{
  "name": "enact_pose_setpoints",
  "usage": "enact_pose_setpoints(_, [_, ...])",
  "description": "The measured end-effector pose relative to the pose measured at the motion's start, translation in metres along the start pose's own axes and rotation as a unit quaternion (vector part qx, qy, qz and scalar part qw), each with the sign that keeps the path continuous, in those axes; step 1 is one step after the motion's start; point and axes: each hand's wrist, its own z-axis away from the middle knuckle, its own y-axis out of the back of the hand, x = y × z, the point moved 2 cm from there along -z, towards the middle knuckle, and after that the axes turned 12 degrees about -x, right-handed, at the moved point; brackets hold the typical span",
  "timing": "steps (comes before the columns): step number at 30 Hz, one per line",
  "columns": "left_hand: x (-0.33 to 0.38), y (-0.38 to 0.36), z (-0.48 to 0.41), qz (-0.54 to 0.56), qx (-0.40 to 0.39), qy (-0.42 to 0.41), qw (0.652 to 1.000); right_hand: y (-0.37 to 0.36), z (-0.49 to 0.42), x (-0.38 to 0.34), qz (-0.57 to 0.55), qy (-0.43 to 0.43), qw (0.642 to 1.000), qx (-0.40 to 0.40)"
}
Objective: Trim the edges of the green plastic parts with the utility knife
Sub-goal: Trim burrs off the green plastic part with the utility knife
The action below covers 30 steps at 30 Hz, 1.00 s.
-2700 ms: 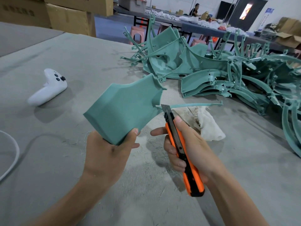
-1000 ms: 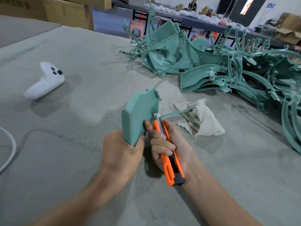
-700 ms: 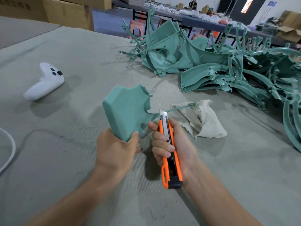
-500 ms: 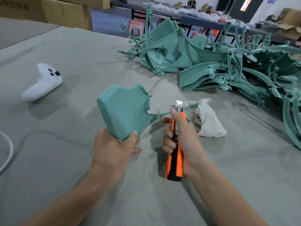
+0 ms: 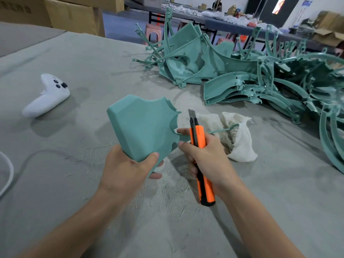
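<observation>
Far left edge: a loop of white cable (image 5: 8, 172) lies on the grey felt table (image 5: 89, 58). Cardboard boxes (image 5: 74, 13) stand beyond the table's upper-left edge. White controller (image 5: 47, 97) at mid-left, well apart from the hands, with a broad stretch of felt between.

Centre: left hand (image 5: 126, 172) grips the lower corner of the green plastic part (image 5: 141, 125), thumb on the near face, fingers curled behind. The part is held above the table, tilted, its notched edge facing right.

Just right of it, the right hand (image 5: 210, 161) is wrapped round the orange utility knife (image 5: 205, 189). The blade points up, close beside the notched edge but apart from it; one fingertip reaches that edge. A thin green strip (image 5: 223, 130) runs rightward over a white rag (image 5: 242, 142).

Upper right: pile of green parts (image 5: 251, 81) crowds to the frame edge. Felt stretches below it, lower right.
</observation>
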Motion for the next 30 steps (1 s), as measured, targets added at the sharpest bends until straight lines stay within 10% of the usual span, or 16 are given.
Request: enact_pose_setpoints(30, [0.012,-0.002,0.006,0.073,-0.038,-0.015,0.997,0.008,-0.003,0.001,-0.061,0.079,0.995,0.006])
